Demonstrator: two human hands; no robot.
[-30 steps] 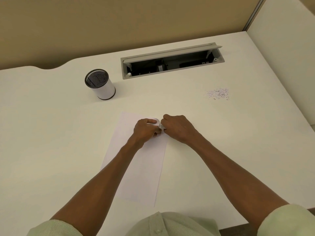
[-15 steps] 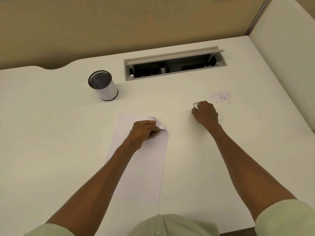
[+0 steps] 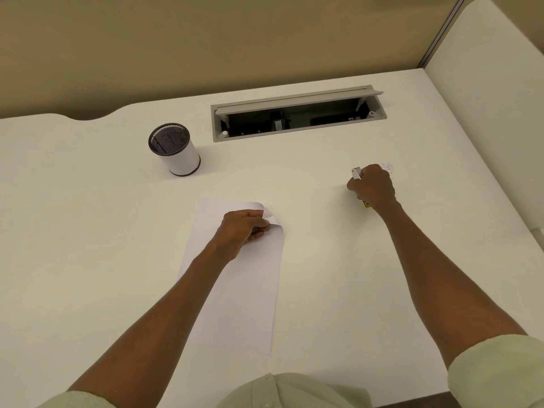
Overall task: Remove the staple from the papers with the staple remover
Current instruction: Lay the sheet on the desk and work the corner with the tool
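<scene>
- Head view: the papers (image 3: 235,278) lie flat near the middle of the white table (image 3: 88,231), long side running toward the near edge.
- The left hand (image 3: 240,229) rests on their far right corner, its grip pinching the curled-up top sheet.
- The right hand (image 3: 372,187) is well apart, toward the table's right edge, its grip curled round the staple remover (image 3: 356,173), beside a scatter of small specks (image 3: 388,167).
- A mesh pen cup (image 3: 174,148) stands toward the far edge, left of an open cable tray (image 3: 297,114).

no readable text, label or number anywhere in view
</scene>
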